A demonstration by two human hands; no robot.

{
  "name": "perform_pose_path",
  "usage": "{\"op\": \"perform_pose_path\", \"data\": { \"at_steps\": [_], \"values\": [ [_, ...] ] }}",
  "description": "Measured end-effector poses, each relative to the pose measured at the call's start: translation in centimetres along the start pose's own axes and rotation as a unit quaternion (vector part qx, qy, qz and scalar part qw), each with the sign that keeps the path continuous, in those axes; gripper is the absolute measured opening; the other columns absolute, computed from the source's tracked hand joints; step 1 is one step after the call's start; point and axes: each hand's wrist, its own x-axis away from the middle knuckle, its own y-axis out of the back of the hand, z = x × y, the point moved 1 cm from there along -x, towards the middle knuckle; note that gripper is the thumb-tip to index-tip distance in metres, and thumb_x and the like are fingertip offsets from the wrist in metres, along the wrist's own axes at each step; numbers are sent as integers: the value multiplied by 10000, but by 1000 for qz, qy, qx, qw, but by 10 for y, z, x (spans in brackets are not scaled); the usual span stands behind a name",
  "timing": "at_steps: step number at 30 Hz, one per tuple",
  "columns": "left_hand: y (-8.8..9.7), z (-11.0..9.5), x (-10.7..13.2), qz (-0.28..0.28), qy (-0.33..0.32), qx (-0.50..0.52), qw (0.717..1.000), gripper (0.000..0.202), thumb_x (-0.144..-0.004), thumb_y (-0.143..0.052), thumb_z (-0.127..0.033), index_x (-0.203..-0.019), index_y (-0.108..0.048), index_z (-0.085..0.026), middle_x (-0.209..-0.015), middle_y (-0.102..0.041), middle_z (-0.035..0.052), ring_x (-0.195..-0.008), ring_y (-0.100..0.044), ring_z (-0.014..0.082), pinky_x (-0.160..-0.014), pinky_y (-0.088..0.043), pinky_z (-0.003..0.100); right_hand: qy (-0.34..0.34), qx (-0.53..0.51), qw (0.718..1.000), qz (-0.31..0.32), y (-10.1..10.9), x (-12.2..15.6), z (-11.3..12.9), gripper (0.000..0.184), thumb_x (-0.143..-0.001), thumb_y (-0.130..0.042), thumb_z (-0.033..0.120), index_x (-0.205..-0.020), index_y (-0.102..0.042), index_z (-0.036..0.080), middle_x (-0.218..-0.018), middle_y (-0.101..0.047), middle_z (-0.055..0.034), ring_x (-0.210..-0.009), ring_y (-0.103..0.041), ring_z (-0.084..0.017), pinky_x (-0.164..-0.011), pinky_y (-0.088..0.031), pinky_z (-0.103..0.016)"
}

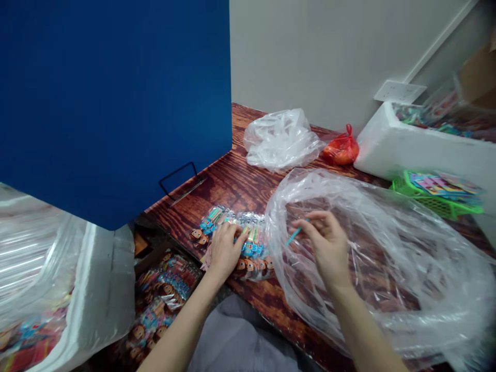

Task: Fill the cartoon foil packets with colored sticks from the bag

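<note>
My left hand [225,250] rests on a stack of small packets with cartoon faces [240,243] at the near edge of the wooden table [232,181], fingers curled over the top packet. My right hand [327,243] is inside the mouth of a large clear plastic bag [387,258] and pinches a thin teal stick [294,235] between thumb and fingers. The bag lies open across the table's right half.
A blue panel [116,103] stands at left on a wire stand [182,181]. A crumpled clear bag [281,139], a red bag [341,150], a white foam box [406,144] and a green basket [437,199] lie behind. More packets [163,299] sit below the table beside another foam box [96,299].
</note>
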Motion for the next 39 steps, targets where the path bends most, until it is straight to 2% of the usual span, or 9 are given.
{"op": "perform_pose_path", "data": {
  "at_steps": [4,7,15,21,25,28,32,36,39],
  "values": [
    [-1,2,7,-20,-16,32,999,164,-901,-590,-316,-785,-594,-201,-847,-604,27,-877,-548,210,-807,-384,337,46,-28,999,6,-54,-22,-21,214,-790,-659,355,-843,-523,198,-699,-578,42,-597,-607,-128,-551,-518,-252],
    [-3,3,13,-41,-23,48,998,184,-910,-582,-303,-759,-583,-199,-818,-604,21,-858,-544,203,-795,-373,336,63,-16,998,2,-73,-32,-33,183,-801,-633,348,-837,-525,204,-691,-552,50,-570,-581,-120,-549,-514,-257],
    [-4,6,21,-71,-54,65,994,175,-931,-557,-282,-793,-629,-203,-812,-609,28,-836,-531,198,-786,-363,343,54,-32,998,-16,-79,-27,-22,211,-794,-645,362,-810,-504,207,-685,-552,47,-552,-581,-120,-556,-515,-264],
    [-5,8,22,-73,-54,79,993,163,-933,-556,-284,-810,-624,-203,-813,-612,30,-849,-539,202,-794,-369,347,12,3,999,37,-83,-27,-41,170,-776,-644,329,-804,-534,203,-662,-545,49,-579,-563,-134,-531,-475,-256],
    [-3,7,21,-75,-50,88,992,167,-937,-548,-294,-810,-606,-202,-821,-607,27,-848,-547,195,-795,-380,337,25,125,988,91,-90,-21,-57,120,-780,-641,306,-772,-576,205,-657,-557,45,-635,-543,-141,-652,-464,-283],
    [-5,10,21,-75,-35,96,992,179,-950,-511,-303,-830,-600,-206,-830,-595,34,-856,-554,200,-801,-396,336,83,228,960,137,-94,-11,-54,162,-839,-604,328,-743,-651,207,-824,-644,-20,-882,-577,-195,-873,-444,-357],
    [-7,14,19,-72,-28,89,993,180,-961,-476,-304,-856,-591,-215,-870,-607,40,-881,-565,208,-826,-403,345,153,236,951,125,-66,3,-34,202,-906,-544,328,-1006,-685,225,-1140,-631,-65,-1123,-531,-210,-997,-388,-366],
    [-5,12,14,-32,-39,43,998,165,-956,-481,-287,-869,-601,-216,-902,-632,40,-906,-570,219,-845,-389,364,95,305,948,-1,10,3,-36,180,-921,-481,289,-912,-636,200,-888,-649,-37,-837,-590,-190,-775,-440,-316],
    [-2,9,11,-9,-41,24,999,152,-949,-489,-277,-888,-615,-221,-926,-645,35,-927,-573,226,-845,-389,368,-1,467,877,110,52,0,-59,140,-848,-516,183,-765,-628,196,-784,-659,-16,-741,-583,-180,-706,-396,-292]
  ]
}}
